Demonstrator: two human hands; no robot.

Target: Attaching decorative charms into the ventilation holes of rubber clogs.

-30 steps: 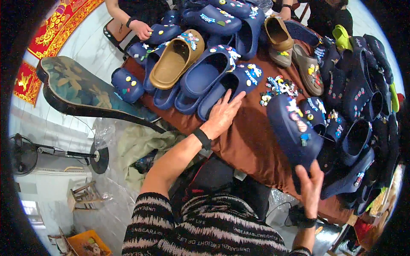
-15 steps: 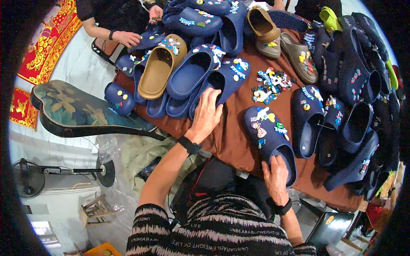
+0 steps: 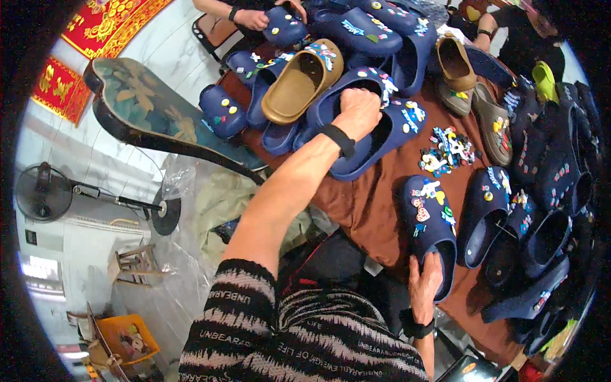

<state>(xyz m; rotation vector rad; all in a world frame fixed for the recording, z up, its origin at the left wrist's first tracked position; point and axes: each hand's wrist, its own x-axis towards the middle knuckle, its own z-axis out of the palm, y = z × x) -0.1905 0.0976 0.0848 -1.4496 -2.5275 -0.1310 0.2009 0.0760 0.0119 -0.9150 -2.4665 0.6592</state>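
Note:
My left hand (image 3: 359,113) reaches into the pile, closed at the opening of a navy clog (image 3: 331,102) with charms on its toe; its fingertips are hidden. Just in front lies another charm-covered navy clog (image 3: 382,140), partly under my forearm. To the left sits a tan clog (image 3: 293,89). My right hand (image 3: 426,280) grips the heel end of a single navy clog (image 3: 428,210), near the table edge. That clog points away from me, with several colourful charms on its upper. Beyond it a heap of small shoe charms (image 3: 449,151) lies on the brown cloth.
More navy clogs (image 3: 487,223) crowd the right side of the cloth-covered table (image 3: 363,213). Across the table, another person's hands (image 3: 254,19) handle a navy clog (image 3: 284,25). A leaf-patterned chair back (image 3: 146,102), a fan (image 3: 44,191) and an orange crate (image 3: 130,337) are at left.
My left hand has moved farther into the pile, from the front navy clog to the one behind it. My right hand keeps its grip. The view has shifted left.

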